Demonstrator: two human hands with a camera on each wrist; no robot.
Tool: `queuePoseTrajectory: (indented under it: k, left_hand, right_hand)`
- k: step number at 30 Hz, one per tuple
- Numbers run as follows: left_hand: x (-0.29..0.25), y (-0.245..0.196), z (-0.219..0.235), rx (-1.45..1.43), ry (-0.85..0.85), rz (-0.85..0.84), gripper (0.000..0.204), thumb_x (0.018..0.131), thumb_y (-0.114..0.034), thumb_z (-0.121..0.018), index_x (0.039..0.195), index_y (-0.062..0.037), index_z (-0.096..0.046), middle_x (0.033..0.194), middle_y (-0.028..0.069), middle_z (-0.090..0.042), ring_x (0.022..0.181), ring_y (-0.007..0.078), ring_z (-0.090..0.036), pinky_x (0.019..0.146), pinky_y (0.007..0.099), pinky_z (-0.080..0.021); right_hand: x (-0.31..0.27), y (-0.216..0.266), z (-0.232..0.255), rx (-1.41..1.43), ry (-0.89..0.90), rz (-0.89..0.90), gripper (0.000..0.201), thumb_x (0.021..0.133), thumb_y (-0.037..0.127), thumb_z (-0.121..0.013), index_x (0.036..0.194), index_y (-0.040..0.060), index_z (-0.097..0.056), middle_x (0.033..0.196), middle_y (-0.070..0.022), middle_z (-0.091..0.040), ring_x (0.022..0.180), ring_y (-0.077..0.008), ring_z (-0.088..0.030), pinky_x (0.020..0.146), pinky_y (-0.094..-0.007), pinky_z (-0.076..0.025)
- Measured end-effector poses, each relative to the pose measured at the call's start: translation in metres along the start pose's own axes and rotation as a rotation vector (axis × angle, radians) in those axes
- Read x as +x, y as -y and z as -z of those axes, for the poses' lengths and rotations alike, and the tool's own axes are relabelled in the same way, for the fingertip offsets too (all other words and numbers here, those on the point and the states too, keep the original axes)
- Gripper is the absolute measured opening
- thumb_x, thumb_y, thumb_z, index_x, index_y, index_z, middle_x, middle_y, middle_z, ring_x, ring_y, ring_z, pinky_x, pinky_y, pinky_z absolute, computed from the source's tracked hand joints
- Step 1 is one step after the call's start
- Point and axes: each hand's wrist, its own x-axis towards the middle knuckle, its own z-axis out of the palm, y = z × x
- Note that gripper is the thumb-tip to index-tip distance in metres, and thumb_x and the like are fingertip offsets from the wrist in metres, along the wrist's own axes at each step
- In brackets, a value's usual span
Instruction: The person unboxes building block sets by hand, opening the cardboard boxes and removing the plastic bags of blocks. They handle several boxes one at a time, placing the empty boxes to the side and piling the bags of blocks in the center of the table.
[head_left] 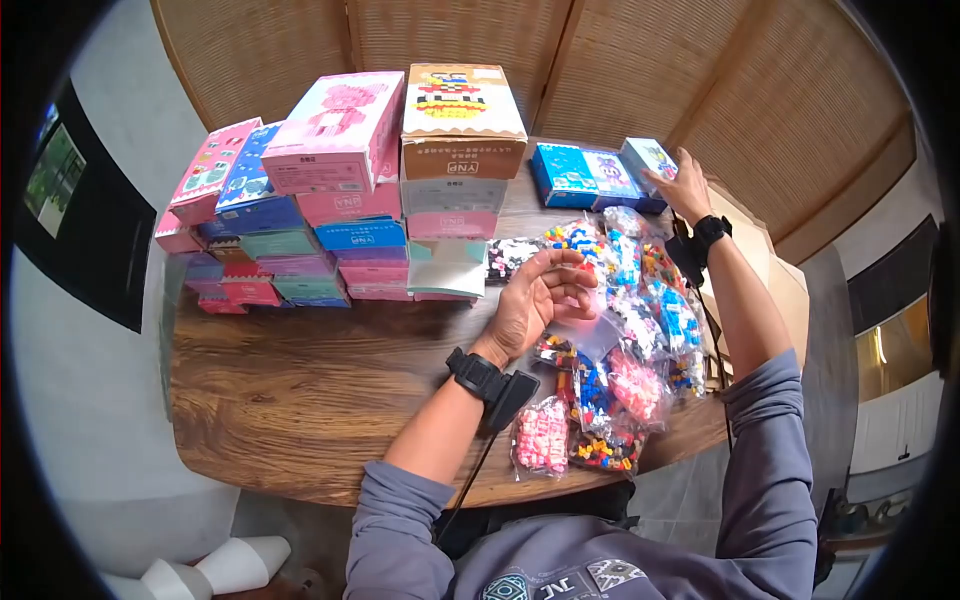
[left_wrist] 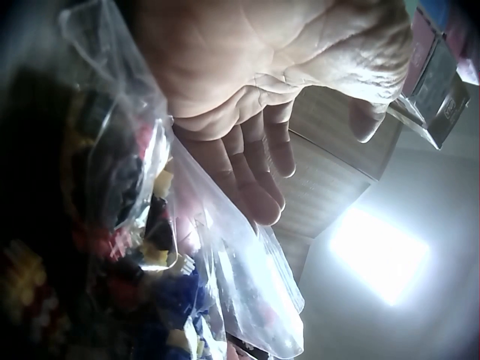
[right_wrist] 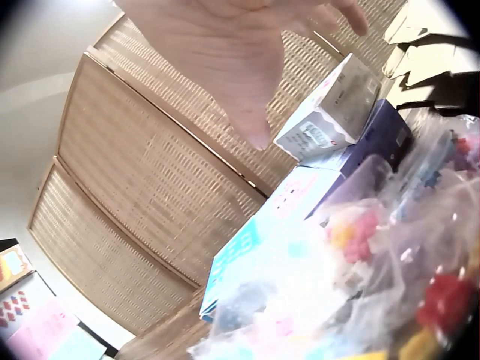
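My left hand (head_left: 540, 302) hovers over the clear bags of building bricks, palm up, its fingers loosely bent with nothing between them. In the left wrist view a clear plastic bag (left_wrist: 259, 300) appears just past those fingers. My right hand (head_left: 684, 188) reaches to the back right, beside a small white box (head_left: 647, 158). The right wrist view shows the thumb near that white box (right_wrist: 330, 112), with a gap between them. The white box sits on a purple box (right_wrist: 386, 135), at the end of a row with a light-blue box (head_left: 565, 175).
Stacked brick-set boxes, among them a pink box (head_left: 335, 130) and a brown box (head_left: 463, 155), fill the back left of the wooden table (head_left: 300, 390). A bag of pink bricks (head_left: 542, 437) lies near the front edge. Flattened cardboard (head_left: 785, 300) lies at right. A woven screen (head_left: 640, 70) stands behind.
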Motion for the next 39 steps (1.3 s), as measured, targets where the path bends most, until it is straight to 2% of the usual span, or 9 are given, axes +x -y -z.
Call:
queuePoseTrajectory:
  k: [4,11,14,21,24,30,34,36,39]
  left_hand:
    - [-0.001,-0.001,0.0,0.012,-0.013,0.001,0.06,0.096,-0.052,-0.047,0.123,0.0007,-0.053,0.109,0.0206,-0.066,0.092,0.0256,-0.066,0.088,0.0461,-0.055]
    - [-0.002,-0.002,-0.001,0.016,-0.019,0.012,0.06,0.096,-0.052,-0.046,0.124,0.0006,-0.052,0.11,0.0215,-0.065,0.093,0.0261,-0.066,0.088,0.0466,-0.055]
    - [-0.002,-0.002,-0.002,0.02,-0.022,0.011,0.06,0.096,-0.052,-0.046,0.124,0.0007,-0.052,0.11,0.0214,-0.065,0.094,0.0264,-0.066,0.088,0.0468,-0.055]
    - [-0.002,-0.001,-0.001,0.012,-0.026,0.006,0.058,0.096,-0.051,-0.048,0.124,-0.0004,-0.053,0.113,0.0216,-0.064,0.094,0.0255,-0.066,0.088,0.0461,-0.055]
    - [-0.002,-0.001,-0.003,0.036,-0.046,-0.013,0.057,0.095,-0.048,-0.053,0.129,-0.0025,-0.049,0.121,0.0225,-0.06,0.094,0.0254,-0.066,0.088,0.0442,-0.056]
    - [-0.002,-0.005,-0.01,0.084,-0.018,-0.067,0.077,0.09,-0.05,-0.064,0.144,-0.007,-0.03,0.135,0.0238,-0.05,0.103,0.0309,-0.065,0.092,0.041,-0.057]
    - [-0.003,-0.005,-0.011,0.115,-0.001,-0.096,0.094,0.084,-0.057,-0.067,0.15,-0.0093,-0.021,0.141,0.0217,-0.045,0.115,0.034,-0.06,0.1,0.0464,-0.052]
    - [-0.003,-0.005,-0.013,0.139,0.026,-0.079,0.098,0.082,-0.059,-0.069,0.151,-0.0102,-0.02,0.142,0.0202,-0.045,0.118,0.0336,-0.058,0.102,0.0473,-0.051]
    - [-0.003,-0.003,-0.02,0.15,-0.068,-0.112,0.099,0.08,-0.051,-0.075,0.151,-0.0102,-0.02,0.138,0.0163,-0.05,0.121,0.0315,-0.057,0.102,0.0461,-0.049]
  right_hand:
    - [0.002,-0.006,-0.004,0.116,0.167,0.001,0.092,0.078,0.052,-0.073,0.144,-0.0017,-0.037,0.143,-0.0253,-0.044,0.127,-0.0442,-0.048,0.105,-0.0469,-0.041]
    - [0.005,-0.025,-0.025,-0.094,-0.145,0.017,0.088,0.079,0.047,-0.073,0.145,0.0001,-0.037,0.124,-0.0276,-0.06,0.119,-0.0386,-0.057,0.103,-0.043,-0.043]
    - [0.008,-0.029,-0.02,0.113,0.046,-0.07,0.087,0.078,0.047,-0.073,0.143,-0.0001,-0.04,0.123,-0.0275,-0.062,0.117,-0.0376,-0.06,0.101,-0.043,-0.045]
    - [-0.013,-0.005,0.026,0.259,0.032,-0.047,0.075,0.072,0.057,-0.074,0.119,-0.0015,-0.067,0.106,-0.0226,-0.07,0.098,-0.0289,-0.07,0.088,-0.0365,-0.053]
    - [-0.035,0.014,0.058,0.463,0.05,-0.065,0.079,0.071,0.061,-0.075,0.119,-0.0013,-0.067,0.101,-0.0186,-0.072,0.096,-0.0265,-0.07,0.086,-0.0342,-0.054]
    - [-0.109,0.041,0.103,0.925,0.079,0.122,0.052,0.084,0.042,-0.074,0.116,0.0009,-0.069,0.096,-0.0116,-0.071,0.088,-0.0169,-0.065,0.076,-0.028,-0.051]
    - [-0.15,0.048,0.107,0.875,0.134,0.233,0.046,0.081,0.032,-0.078,0.112,0.0002,-0.07,0.099,-0.0102,-0.069,0.087,-0.0159,-0.064,0.078,-0.0293,-0.052]
    - [-0.164,0.05,0.106,0.951,0.231,0.166,0.046,0.08,0.032,-0.079,0.113,0.001,-0.069,0.099,-0.0093,-0.069,0.084,-0.0137,-0.063,0.074,-0.0274,-0.052]
    - [-0.176,0.048,0.101,0.971,0.264,0.245,0.049,0.077,0.028,-0.082,0.114,0.0013,-0.067,0.102,-0.0083,-0.069,0.085,-0.0126,-0.063,0.073,-0.0259,-0.052]
